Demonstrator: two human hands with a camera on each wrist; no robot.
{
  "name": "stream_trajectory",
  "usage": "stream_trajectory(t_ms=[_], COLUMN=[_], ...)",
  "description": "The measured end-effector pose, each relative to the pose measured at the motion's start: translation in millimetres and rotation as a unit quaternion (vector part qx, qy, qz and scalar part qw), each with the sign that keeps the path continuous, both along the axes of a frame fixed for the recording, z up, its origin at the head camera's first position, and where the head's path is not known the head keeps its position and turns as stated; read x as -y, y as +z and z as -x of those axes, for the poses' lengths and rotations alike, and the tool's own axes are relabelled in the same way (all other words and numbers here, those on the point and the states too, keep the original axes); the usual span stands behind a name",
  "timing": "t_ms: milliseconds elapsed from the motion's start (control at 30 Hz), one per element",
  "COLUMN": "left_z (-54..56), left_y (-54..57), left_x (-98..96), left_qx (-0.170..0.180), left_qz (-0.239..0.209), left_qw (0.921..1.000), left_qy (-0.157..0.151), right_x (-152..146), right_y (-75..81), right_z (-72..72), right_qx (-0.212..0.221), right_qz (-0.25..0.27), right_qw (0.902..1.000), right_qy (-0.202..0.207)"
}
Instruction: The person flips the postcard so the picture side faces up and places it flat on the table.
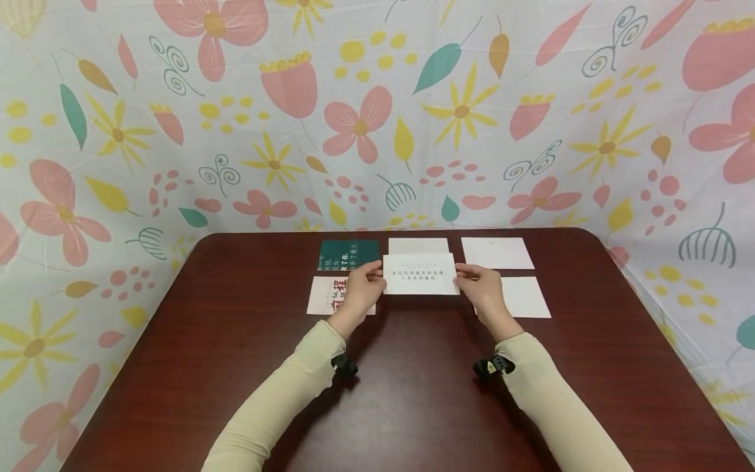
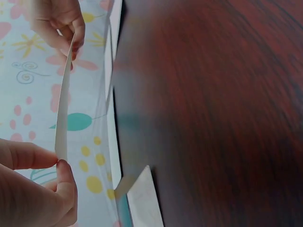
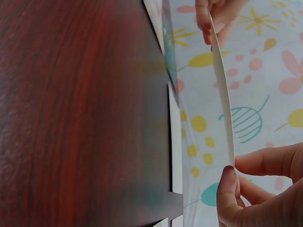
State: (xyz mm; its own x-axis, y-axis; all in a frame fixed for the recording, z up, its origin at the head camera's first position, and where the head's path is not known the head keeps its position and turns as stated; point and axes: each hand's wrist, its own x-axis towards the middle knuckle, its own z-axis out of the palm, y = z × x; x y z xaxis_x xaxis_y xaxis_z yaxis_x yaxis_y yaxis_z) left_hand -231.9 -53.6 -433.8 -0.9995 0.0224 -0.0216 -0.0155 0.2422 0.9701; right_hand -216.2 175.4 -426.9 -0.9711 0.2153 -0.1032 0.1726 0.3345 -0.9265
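Card (image 1: 421,274) is held above the worktop (image 1: 407,393): left hand (image 1: 361,293) pinches its left edge, right hand (image 1: 485,293) pinches its right edge.

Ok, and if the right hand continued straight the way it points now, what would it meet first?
Probably the flowered cloth. The right hand points forward and a little left, pinching the held card. It looks raised above the flat cards, but depth is hard to judge.
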Motion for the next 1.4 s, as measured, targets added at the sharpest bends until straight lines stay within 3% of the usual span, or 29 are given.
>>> stream_trajectory(t_ms=[333,500,633,1000,1400], left_z=[-3.3,-8.0,-12.0,-17.5,-18.0], left_y=[-10.7,-17.2,-18.8,-16.5,-17.6], left_x=[-0.5,-3.6,-5.6,-6.3,-6.2], left_qx=[0.039,0.04,0.039,0.042,0.046], left_qz=[0.089,0.138,0.146,0.156,0.169], left_qw=[0.9936,0.986,0.9829,0.9818,0.9786], left_qy=[-0.057,-0.085,-0.105,-0.099,-0.108], right_x=[-3,-3,-2,2,5], right_y=[-14.0,-17.7,-18.7,-18.0,-12.7], right_z=[2.0,0.2,-1.3,-2.3,-7.1], right_qx=[0.014,0.034,0.052,0.085,0.088], right_qz=[-0.07,-0.092,-0.103,-0.118,-0.127], right_qw=[0.9972,0.9939,0.9908,0.985,0.9817], right_qy=[0.024,0.049,0.07,0.093,0.11])
